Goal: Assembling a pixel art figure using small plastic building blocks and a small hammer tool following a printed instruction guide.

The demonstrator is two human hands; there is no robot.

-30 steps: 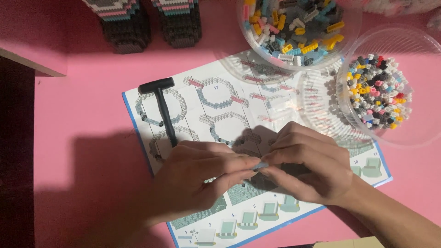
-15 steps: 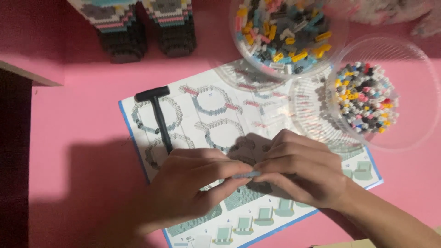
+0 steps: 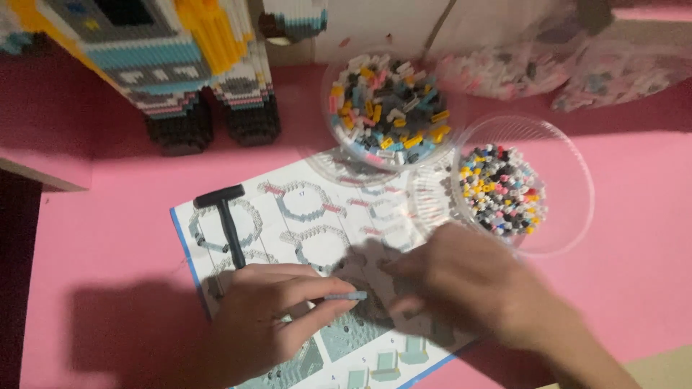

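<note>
My left hand (image 3: 267, 317) pinches a thin grey-blue brick strip (image 3: 344, 295) between thumb and forefinger, over the printed instruction sheet (image 3: 303, 216). My right hand (image 3: 468, 284) is blurred by motion, just right of the strip and apart from it; its fingers look loosely curled and I cannot tell whether it holds anything. Both hands rest low over the sheet's middle. A black T-shaped tool (image 3: 227, 223) lies on the sheet's left part, just above my left hand.
Two clear plastic bowls hold several small coloured bricks: one (image 3: 386, 108) behind the sheet, one (image 3: 562, 187) at its right. A tall brick-built figure (image 3: 158, 65) stands at the back left on the pink tabletop (image 3: 86, 238). Clear bags of bricks (image 3: 533, 68) lie back right.
My right hand has come off the strip and shifted right, now blurred. My left hand keeps the strip. The view has tilted up, showing more of the brick figure.
</note>
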